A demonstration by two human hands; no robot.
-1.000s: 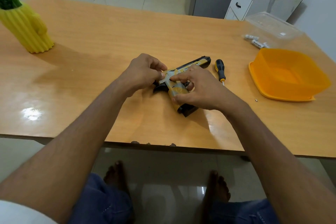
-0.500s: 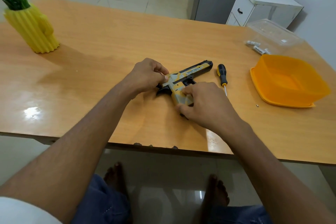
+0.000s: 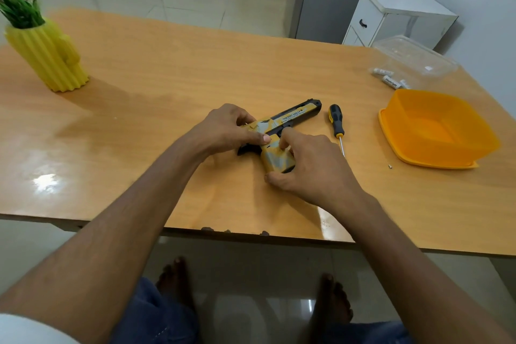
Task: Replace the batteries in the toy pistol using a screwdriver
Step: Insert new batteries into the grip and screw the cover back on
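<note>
"DESERT EAGLE" — toy pistol [image 3: 290, 117] slide.

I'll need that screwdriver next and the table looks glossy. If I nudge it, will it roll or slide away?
The screwdriver probably rolls easily: its handle looks round and it lies flat on the shiny table. It likely weighs little, so a nudge moves it. The thick handle against the thin shaft should make it curve, perhaps toward the orange tub.

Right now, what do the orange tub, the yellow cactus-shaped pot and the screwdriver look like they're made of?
Orange tub: likely thin plastic, smooth and slightly translucent, since light glows through its walls.
Yellow cactus-shaped pot: matte and ribbed, probably ceramic or moulded plastic; the look leaves it open.
Screwdriver: black and yellow handle, apparently plastic or rubber, with a thin shiny shaft that looks like metal.
</note>
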